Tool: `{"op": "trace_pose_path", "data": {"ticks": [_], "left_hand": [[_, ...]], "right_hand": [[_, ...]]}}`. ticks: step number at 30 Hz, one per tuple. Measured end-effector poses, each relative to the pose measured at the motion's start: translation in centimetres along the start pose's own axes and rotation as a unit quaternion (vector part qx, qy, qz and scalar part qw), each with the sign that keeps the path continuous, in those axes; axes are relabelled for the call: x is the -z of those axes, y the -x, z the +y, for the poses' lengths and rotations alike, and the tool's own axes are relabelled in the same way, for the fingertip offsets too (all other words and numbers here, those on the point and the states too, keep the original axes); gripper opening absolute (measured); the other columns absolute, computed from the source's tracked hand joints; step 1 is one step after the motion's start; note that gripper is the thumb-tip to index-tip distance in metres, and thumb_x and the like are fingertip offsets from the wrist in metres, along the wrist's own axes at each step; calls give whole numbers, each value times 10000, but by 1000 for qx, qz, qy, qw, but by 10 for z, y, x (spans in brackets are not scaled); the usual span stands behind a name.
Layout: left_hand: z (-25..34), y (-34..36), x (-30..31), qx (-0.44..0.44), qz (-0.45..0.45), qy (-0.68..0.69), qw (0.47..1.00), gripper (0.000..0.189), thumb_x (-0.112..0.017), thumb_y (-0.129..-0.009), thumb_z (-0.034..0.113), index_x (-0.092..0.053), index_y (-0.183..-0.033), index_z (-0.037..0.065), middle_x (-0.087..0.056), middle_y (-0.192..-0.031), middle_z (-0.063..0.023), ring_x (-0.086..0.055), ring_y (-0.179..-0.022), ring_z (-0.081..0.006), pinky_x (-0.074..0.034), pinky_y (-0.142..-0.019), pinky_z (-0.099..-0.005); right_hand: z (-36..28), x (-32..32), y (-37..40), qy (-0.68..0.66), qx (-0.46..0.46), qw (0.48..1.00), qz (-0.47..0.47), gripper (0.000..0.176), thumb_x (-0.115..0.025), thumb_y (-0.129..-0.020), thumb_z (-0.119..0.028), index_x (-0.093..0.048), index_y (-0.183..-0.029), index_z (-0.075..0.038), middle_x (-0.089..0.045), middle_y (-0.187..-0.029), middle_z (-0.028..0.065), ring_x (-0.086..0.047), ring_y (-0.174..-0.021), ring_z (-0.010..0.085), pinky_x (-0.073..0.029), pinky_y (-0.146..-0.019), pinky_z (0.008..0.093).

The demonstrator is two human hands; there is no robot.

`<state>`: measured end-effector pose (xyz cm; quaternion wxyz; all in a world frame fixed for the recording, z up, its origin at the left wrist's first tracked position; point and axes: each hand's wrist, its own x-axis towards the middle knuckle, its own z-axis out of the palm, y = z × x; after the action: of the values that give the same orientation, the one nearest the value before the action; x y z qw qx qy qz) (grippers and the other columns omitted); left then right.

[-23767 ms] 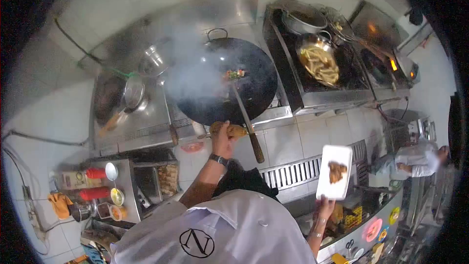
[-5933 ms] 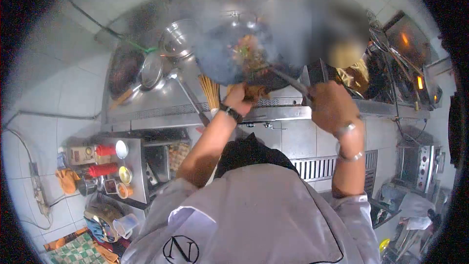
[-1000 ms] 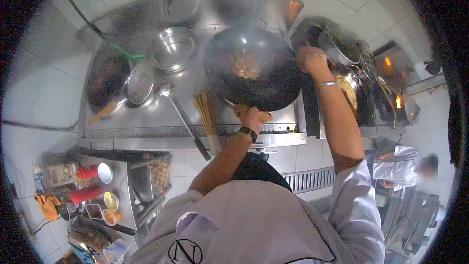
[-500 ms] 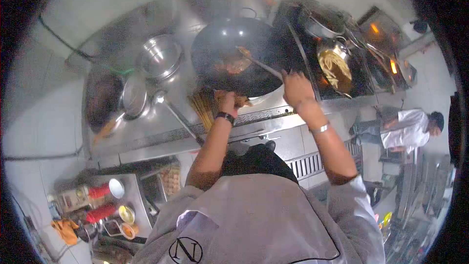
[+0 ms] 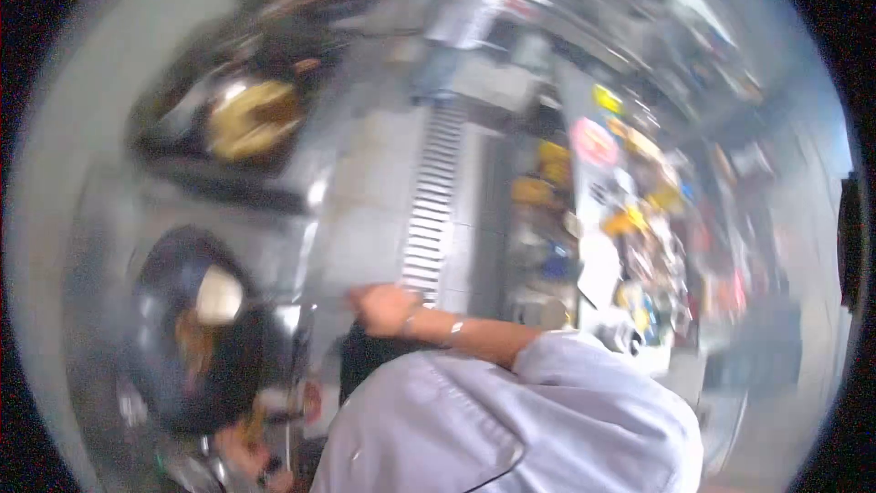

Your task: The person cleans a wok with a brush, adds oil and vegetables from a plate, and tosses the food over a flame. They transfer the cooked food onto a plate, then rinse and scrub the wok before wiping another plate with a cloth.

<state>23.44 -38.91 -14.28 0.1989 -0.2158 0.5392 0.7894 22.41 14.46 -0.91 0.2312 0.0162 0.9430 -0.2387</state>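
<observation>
Looking down, we found our right hand (image 5: pixel 383 306) curled into a loose fist just off the stove's front edge; the blur kept us from telling whether it gripped anything. Our left hand (image 5: pixel 239 452) sat low by the near rim of the dark wok (image 5: pixel 242 370), and we could not tell its grip. Brownish food lay inside the wok. Farther off stood a pan of noodles (image 5: pixel 251 119), and beyond it another person (image 5: pixel 465 9).

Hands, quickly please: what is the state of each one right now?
Left hand: at the wok's near edge; grip cannot be told, too blurred.
Right hand: looks closed in a fist; contents cannot be told.
</observation>
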Motion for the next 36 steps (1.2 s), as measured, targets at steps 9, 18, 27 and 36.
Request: {"op": "trace_pose_path", "data": {"ticks": [9,18,27,36], "left_hand": [[-24,22,-3,47,87,-79,992,399,-537,-851,392,-593,-975,17,-627,-914,-160,-570,-659,-245,-535,-695,-389],[-81,61,-92,45,-3,-45,998,411,-539,-851,384,-575,-1034,18,-617,-903,-168,-588,-727,-252,-534,-710,-405],[-94,186,-335,19,-107,-37,993,149,-584,-824,150,-553,-898,24,-577,-823,-55,-586,-761,-198,-509,-680,-374],[-105,146,-412,41,-195,-138,970,131,-536,-773,41,-540,-903,31,-561,-854,-62,-601,-765,-210,-517,-694,-359]], "right_hand": [[71,-40,130,-61,-2,982,181,277,-593,-848,-271,-552,-1000,-43,-636,-864,158,-629,-809,351,-491,-689,459],[121,-58,325,-96,-149,941,288,333,-593,-852,-357,-596,-1004,-61,-661,-796,155,-656,-764,334,-520,-649,437],[156,-6,431,79,-353,906,220,271,-584,-836,-402,-680,-896,-156,-659,-738,138,-654,-711,325,-515,-609,452],[155,93,465,170,-447,870,123,294,-697,-736,-338,-698,-836,-62,-686,-863,150,-677,-811,300,-542,-715,397]]}}
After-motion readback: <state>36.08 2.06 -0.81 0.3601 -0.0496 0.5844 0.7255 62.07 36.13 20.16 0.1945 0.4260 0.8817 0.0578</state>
